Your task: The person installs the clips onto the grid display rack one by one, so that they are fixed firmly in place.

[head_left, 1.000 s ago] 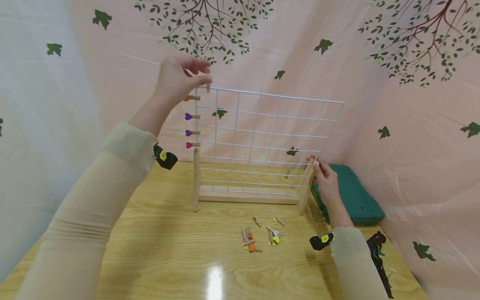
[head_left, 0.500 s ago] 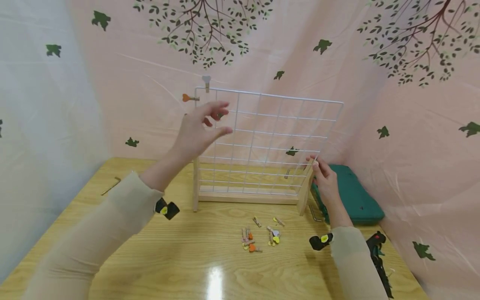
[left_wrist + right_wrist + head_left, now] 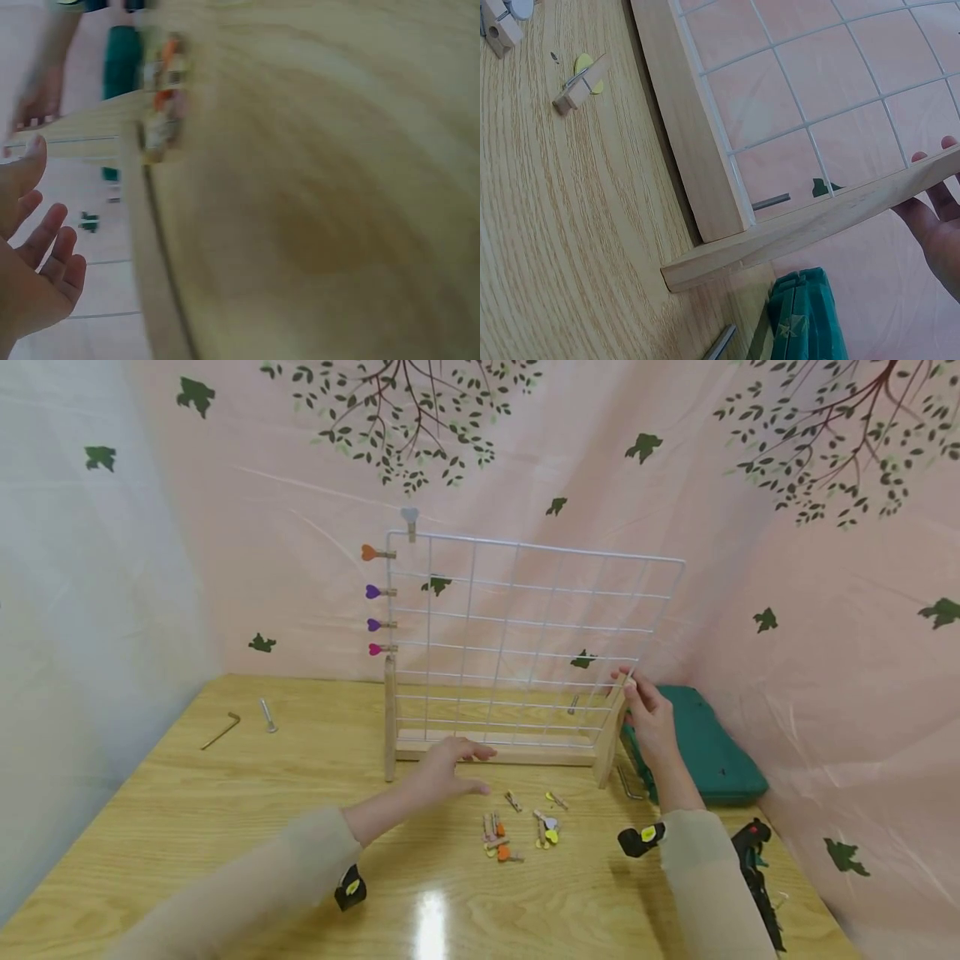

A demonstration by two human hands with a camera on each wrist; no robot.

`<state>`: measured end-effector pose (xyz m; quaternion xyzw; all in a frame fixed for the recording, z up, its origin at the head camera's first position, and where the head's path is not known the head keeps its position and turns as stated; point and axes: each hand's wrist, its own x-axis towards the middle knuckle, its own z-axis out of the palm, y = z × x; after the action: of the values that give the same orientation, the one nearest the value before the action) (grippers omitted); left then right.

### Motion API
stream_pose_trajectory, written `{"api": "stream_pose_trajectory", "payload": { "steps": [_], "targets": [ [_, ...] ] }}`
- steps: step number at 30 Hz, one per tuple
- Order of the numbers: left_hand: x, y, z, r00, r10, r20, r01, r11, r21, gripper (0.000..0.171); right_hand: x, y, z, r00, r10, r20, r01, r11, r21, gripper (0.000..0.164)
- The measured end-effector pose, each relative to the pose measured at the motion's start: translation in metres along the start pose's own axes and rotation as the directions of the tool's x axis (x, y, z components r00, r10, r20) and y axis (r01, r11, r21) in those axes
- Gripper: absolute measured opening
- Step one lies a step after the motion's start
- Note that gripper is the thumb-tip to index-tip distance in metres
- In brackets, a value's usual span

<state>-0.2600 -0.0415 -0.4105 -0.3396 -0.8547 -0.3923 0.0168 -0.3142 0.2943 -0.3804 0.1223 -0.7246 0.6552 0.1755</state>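
A white wire grid (image 3: pixel 517 542) stands upright in a wooden stand (image 3: pixel 495 754). My right hand (image 3: pixel 652 718) grips the stand's right post, fingers round it, also seen in the right wrist view. My left hand (image 3: pixel 442 774), holding nothing, hovers before the base with fingers extended, left of a loose pile of small heart clothespins (image 3: pixel 504 854). Along the grid's left edge are clipped an orange-heart clothespin (image 3: pixel 369 552), two purple ones (image 3: pixel 372 592) and a pink one (image 3: pixel 375 649). A grey-heart clothespin (image 3: pixel 409 518) is clipped to the top wire.
A green case (image 3: pixel 705 752) lies behind the right hand, with a hex key (image 3: pixel 628 783) beside it. Another hex key (image 3: pixel 221 732) and a bolt (image 3: pixel 268 716) lie at left. A black tool (image 3: pixel 756 868) is by the right forearm; a bolt (image 3: pixel 573 704) lies behind the grid.
My left hand has let go of the grey-heart clothespin on the top wire and come down in front of the grid towards the pile. The right hand stays on the post.
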Motion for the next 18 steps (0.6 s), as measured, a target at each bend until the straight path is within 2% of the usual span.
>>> {"api": "stream_pose_trajectory", "payload": {
  "steps": [3,5,7,11,14,18],
  "targets": [
    [-0.004,-0.013,0.016,0.995,0.020,0.097,-0.016,0.999,-0.041,0.046,0.000,0.000,0.000,1.000,0.002,0.001,-0.002,1.000,0.007,0.036],
    [-0.006,-0.019,0.023,0.986,0.055,0.157,-0.049,0.998,-0.043,0.039,0.000,0.000,0.000,1.000,0.003,-0.005,-0.003,1.000,0.015,0.036],
    [-0.008,-0.023,0.028,0.972,0.093,0.214,-0.085,0.995,-0.046,0.033,0.000,0.000,0.000,1.000,0.001,-0.003,-0.001,1.000,0.012,0.037],
    [-0.009,-0.029,0.037,0.933,0.159,0.321,-0.160,0.987,-0.024,0.024,0.001,0.001,0.000,1.000,-0.002,-0.005,0.002,1.000,0.012,0.037],
    [-0.009,-0.031,0.043,0.915,0.169,0.367,-0.185,0.983,0.009,0.020,0.001,0.002,0.000,1.000,-0.002,-0.006,0.002,1.000,0.018,0.036],
    [-0.009,-0.030,0.046,0.903,0.163,0.397,-0.197,0.979,0.048,0.019,0.001,0.003,-0.001,1.000,-0.001,0.000,0.001,1.000,0.024,0.036]
  ]
}}
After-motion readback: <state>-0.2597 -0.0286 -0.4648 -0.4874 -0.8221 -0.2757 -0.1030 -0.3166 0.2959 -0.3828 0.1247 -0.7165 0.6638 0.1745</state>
